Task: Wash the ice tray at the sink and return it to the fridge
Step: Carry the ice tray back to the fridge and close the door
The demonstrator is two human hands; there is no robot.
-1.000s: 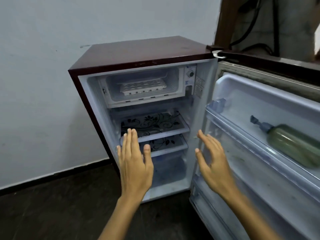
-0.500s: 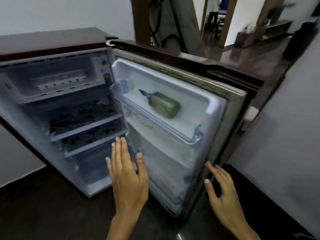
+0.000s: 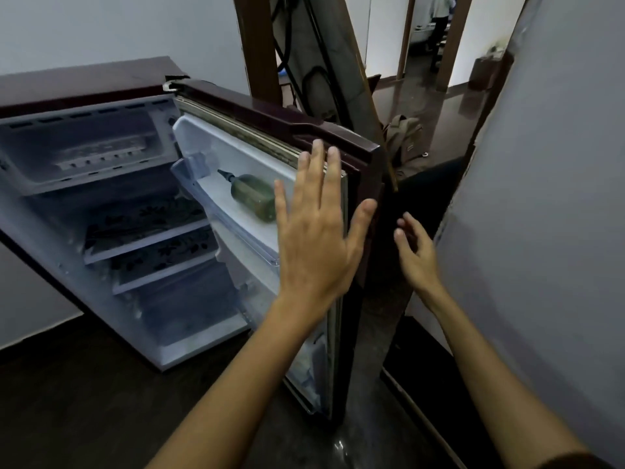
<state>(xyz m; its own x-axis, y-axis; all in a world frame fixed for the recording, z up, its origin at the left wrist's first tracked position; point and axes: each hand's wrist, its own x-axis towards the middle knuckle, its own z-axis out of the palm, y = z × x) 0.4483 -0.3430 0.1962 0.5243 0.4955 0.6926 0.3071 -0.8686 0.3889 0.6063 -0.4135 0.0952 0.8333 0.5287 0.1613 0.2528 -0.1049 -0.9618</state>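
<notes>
We hold our left hand (image 3: 318, 231) up with fingers straight and spread wide, palm toward the free edge of the fridge door (image 3: 341, 137); whether it touches the door we cannot tell. Our right hand (image 3: 417, 255) hangs just right of it, beyond the door's outer edge, fingers loosely bent and holding nothing. The door stands open, its maroon top rim above the left fingertips. Behind the left hand, on the door's inner shelf, a green bottle (image 3: 252, 198) lies on its side.

Well to the left of both hands the fridge (image 3: 84, 86) gapes open. The ice tray (image 3: 98, 157) sits in the freezer box at the top, blurred but pale and ridged. Below it run two shelves (image 3: 145, 242) with a dark floral print.

The floor (image 3: 67, 401) under our arms is dark and smooth. A pale wall (image 3: 548, 198) rises close on the right of the right hand, and another behind the fridge. Past the door stands a brown door frame (image 3: 257, 45), with a khaki bag (image 3: 406, 137) on the glossy floor beyond it.
</notes>
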